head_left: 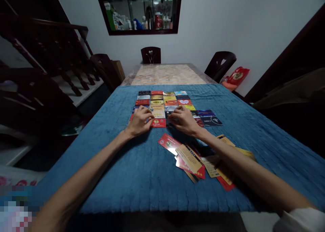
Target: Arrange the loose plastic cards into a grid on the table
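Note:
A red card [159, 123] with a small round picture lies flat at the near edge of a grid of cards [156, 102]. My left hand [140, 121] is at its left side, fingers curled and thumb and fingertips pinched at the card's edge. Just right of the red card, my right hand [185, 121] rests with bent fingers drawn together over the grid's near row. What lies under its fingertips is hidden. Several cards in the grid are covered by my hands. A dark card [211, 121] and a blue card [206, 113] extend the grid on the right.
Loose overlapping cards, including a gold card [190, 156] and a red card [169, 143], lie nearer me, partly under my right forearm. A blue cloth [114, 177] covers the table's near part. Chairs [220, 64] stand around it; a red bag [238, 75] sits at right.

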`<action>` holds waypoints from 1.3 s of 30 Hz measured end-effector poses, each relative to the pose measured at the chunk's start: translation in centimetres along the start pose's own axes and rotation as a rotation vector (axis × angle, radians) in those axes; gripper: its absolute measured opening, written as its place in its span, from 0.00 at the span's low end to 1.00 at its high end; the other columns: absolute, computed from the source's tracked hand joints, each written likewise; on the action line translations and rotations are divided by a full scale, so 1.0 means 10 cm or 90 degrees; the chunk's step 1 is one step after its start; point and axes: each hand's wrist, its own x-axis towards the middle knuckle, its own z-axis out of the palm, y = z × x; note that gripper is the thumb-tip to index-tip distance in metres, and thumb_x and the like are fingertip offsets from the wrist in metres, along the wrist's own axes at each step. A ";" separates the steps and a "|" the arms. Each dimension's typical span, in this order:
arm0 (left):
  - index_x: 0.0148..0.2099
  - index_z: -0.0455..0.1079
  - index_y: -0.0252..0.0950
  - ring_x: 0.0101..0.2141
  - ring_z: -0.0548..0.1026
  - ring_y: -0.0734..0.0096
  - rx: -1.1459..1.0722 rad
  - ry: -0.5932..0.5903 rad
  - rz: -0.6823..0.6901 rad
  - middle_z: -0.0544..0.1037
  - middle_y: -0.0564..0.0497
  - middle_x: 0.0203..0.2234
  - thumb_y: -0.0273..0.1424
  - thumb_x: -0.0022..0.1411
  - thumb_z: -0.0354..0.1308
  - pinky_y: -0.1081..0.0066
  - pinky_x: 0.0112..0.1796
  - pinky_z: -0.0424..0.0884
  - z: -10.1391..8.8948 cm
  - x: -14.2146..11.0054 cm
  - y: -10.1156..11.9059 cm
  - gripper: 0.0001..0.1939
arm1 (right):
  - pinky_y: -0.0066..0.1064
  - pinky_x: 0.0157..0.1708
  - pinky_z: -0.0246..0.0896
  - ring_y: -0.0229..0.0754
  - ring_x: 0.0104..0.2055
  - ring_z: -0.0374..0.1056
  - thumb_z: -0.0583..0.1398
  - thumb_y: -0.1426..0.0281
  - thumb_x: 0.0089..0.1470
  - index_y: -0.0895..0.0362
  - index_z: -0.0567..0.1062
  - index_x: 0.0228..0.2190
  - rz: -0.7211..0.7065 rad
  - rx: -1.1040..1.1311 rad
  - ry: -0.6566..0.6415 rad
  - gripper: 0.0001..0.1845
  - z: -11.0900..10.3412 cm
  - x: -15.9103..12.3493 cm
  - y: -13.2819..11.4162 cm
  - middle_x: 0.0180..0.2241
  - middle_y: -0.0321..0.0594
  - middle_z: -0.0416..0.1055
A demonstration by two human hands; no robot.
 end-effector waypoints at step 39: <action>0.53 0.75 0.58 0.47 0.66 0.56 -0.067 -0.373 0.194 0.69 0.47 0.45 0.23 0.61 0.55 0.53 0.51 0.61 -0.08 -0.24 0.62 0.25 | 0.43 0.45 0.56 0.50 0.47 0.63 0.57 0.69 0.64 0.53 0.80 0.46 -0.069 0.071 -0.013 0.13 0.06 -0.50 -0.12 0.42 0.46 0.78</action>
